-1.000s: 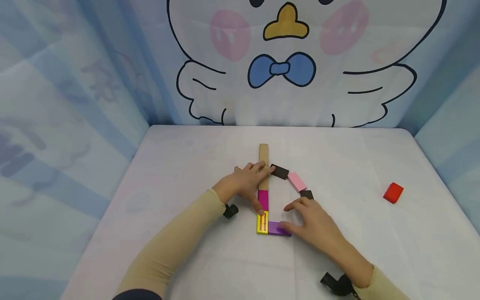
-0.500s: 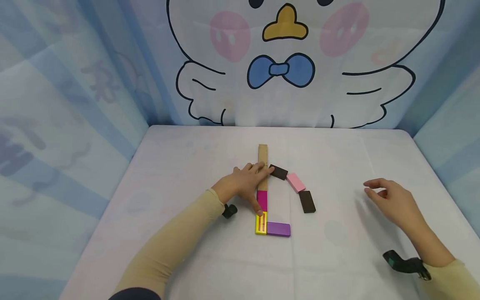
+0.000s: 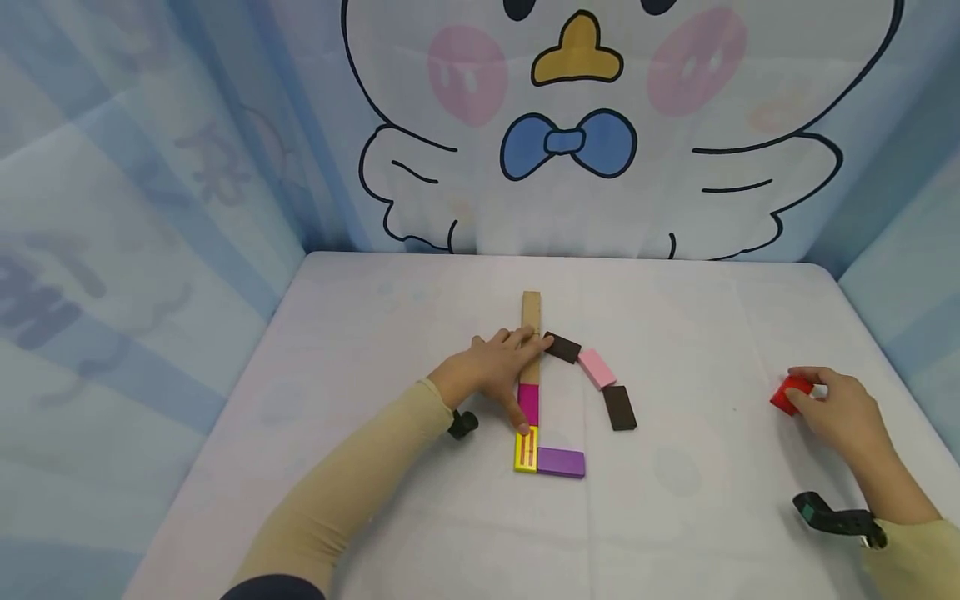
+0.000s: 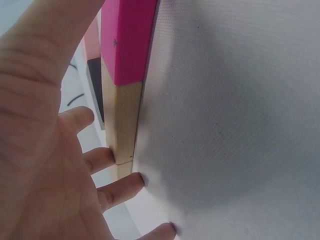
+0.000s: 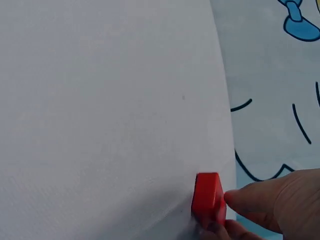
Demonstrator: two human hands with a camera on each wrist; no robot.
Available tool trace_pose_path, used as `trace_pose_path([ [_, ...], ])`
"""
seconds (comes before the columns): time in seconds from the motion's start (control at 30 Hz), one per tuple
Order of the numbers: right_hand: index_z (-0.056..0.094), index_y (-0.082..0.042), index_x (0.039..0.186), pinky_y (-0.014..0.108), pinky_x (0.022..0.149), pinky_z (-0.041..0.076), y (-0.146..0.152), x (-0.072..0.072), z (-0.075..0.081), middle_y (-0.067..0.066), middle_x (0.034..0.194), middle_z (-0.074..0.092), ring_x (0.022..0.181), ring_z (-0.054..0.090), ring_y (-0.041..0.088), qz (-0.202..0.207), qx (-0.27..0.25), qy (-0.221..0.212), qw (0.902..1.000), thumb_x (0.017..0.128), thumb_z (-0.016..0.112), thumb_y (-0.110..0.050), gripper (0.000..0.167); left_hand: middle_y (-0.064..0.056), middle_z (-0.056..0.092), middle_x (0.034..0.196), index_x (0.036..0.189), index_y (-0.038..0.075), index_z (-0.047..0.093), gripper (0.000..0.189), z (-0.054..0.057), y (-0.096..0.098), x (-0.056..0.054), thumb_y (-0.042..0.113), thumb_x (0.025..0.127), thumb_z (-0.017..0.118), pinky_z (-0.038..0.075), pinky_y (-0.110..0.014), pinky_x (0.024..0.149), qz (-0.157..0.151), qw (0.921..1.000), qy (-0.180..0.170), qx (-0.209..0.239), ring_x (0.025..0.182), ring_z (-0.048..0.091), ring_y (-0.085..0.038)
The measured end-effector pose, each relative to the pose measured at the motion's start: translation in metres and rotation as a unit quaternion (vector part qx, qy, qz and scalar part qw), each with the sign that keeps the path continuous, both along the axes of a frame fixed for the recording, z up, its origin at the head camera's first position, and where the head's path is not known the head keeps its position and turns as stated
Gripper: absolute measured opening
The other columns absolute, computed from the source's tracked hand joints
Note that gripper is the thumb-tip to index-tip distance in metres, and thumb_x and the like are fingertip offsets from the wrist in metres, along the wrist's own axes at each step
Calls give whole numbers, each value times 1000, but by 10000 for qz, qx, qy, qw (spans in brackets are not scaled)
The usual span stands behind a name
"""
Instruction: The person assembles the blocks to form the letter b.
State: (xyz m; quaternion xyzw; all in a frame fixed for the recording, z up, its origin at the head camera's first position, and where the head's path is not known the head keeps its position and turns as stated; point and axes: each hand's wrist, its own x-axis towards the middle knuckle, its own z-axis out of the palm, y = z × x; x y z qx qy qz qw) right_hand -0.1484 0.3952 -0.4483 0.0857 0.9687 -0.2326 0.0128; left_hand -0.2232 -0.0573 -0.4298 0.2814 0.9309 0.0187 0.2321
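With fingers spread, my left hand (image 3: 491, 371) rests over a straight row of blocks. Its thumb reaches the yellow block (image 3: 527, 457) and its fingertips lie on and beside the wooden blocks (image 3: 531, 310); the magenta block (image 3: 528, 406) sits between these. In the left wrist view the wooden and magenta blocks stand beside the palm. Far to the right, my right hand (image 3: 847, 412) pinches a red block (image 3: 786, 397) between thumb and fingers. The right wrist view shows the red block (image 5: 206, 192) at the fingertips; whether it touches the table cannot be told.
From the wooden blocks a curve leads right: a dark brown block (image 3: 562, 347), a pink block (image 3: 597, 368) and another dark brown block (image 3: 619, 407). A purple block (image 3: 561, 463) extends right from the yellow one. The white table (image 3: 690, 517) meets a printed curtain (image 3: 660, 208) at the back.
My right hand has left the dark brown block and purple block area, moved far right and taken hold of the red block. My left hand stays in place.
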Motion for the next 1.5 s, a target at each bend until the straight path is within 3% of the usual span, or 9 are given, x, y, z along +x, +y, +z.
trace_pose_path([
  [0.23, 50, 13, 134, 28, 60, 45, 0, 8, -1, 45, 124, 49, 94, 55, 49, -51, -223, -244, 9994, 102, 58, -12, 42, -6, 7, 175, 167, 35, 4, 141, -3, 1, 0, 74, 61, 87, 31, -72, 115, -27, 10000, 81, 13, 155, 23, -35],
  [0.5, 49, 10, 137, 30, 63, 46, -14, 19, -9, 33, 106, 69, 95, 63, 42, -110, -670, -350, 9971, 103, 62, -27, 52, -6, 8, 174, 168, 32, 4, 142, -5, 1, -1, 74, 61, 87, 32, -72, 114, -41, 9999, 98, 65, 154, 23, -35],
  [0.77, 52, 6, 125, 29, 63, 42, -42, 28, -12, 16, 89, 74, 84, 58, 25, -80, -759, -324, 9966, 102, 66, -32, 47, -6, 9, 175, 165, 23, 14, 138, -6, -2, -1, 75, 60, 88, 34, -70, 114, -20, 9998, 147, 128, 155, 23, -34],
  [1.13, 58, -2, 118, 26, 65, 44, -81, 45, -10, 1, 85, 73, 82, 54, 14, 361, -1104, -784, 9901, 98, 71, -31, 37, -7, 12, 173, 134, 20, 41, 103, -7, -1, -2, 76, 60, 86, 37, -69, 112, -80, 9998, 202, 18, 150, 30, -32],
  [1.3, 60, -4, 115, 25, 67, 45, -98, 52, -9, 0, 84, 72, 83, 56, 12, 502, -1384, -878, 9852, 96, 74, -29, 35, -7, 13, 173, 121, 21, 43, 94, -7, -1, -1, 76, 60, 87, 38, -69, 112, -41, 9998, 202, 15, 149, 31, -33],
  [1.5, 58, -5, 115, 23, 66, 44, -115, 60, -10, 1, 82, 71, 79, 56, 7, 671, -1662, -823, 9804, 93, 78, -25, 35, -8, 13, 173, 121, 21, 42, 93, -6, -1, -1, 75, 60, 88, 37, -70, 112, -39, 9998, 181, 53, 150, 30, -33],
])
